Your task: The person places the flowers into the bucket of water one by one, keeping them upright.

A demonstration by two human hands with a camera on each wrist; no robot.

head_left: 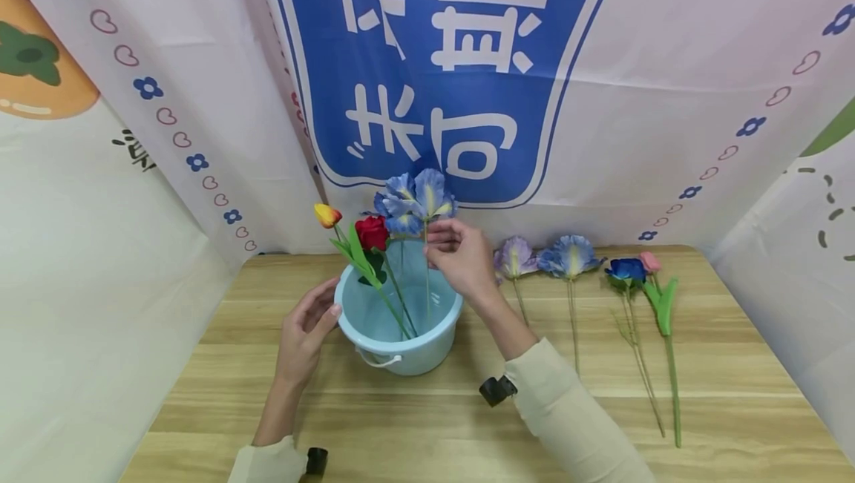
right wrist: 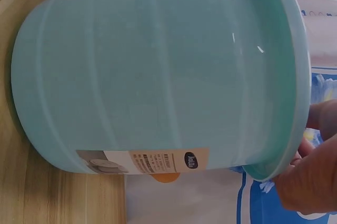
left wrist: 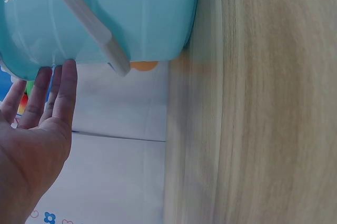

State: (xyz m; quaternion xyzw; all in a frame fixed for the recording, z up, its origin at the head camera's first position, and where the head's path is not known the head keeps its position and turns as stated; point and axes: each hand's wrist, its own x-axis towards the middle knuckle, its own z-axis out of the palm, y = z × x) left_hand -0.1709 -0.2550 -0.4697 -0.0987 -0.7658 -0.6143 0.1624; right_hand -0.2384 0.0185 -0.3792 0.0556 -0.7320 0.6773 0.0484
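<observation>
My right hand [head_left: 461,257] pinches the thin stem of a blue artificial iris [head_left: 433,194] above the light blue bucket [head_left: 417,360]; the stem hangs down inside. Another blue iris [head_left: 399,205], a red rose [head_left: 372,233] and a yellow-orange tulip [head_left: 327,216] stand tilted in the bucket. On the bucket's left side my left hand [head_left: 307,331] touches the rim, its fingers fairly straight. Those fingertips [left wrist: 67,71] rest against the outer wall in the left wrist view. In the right wrist view the bucket wall hides part of the right hand [right wrist: 310,174].
Right of the bucket, a lilac iris [head_left: 516,257], a blue iris [head_left: 571,257], a blue rose [head_left: 626,270] and a pink tulip [head_left: 650,262] lie on the wooden table [head_left: 401,431]. A printed cloth [head_left: 621,149] hangs behind. The bucket's white handle [head_left: 381,360] hangs down in front.
</observation>
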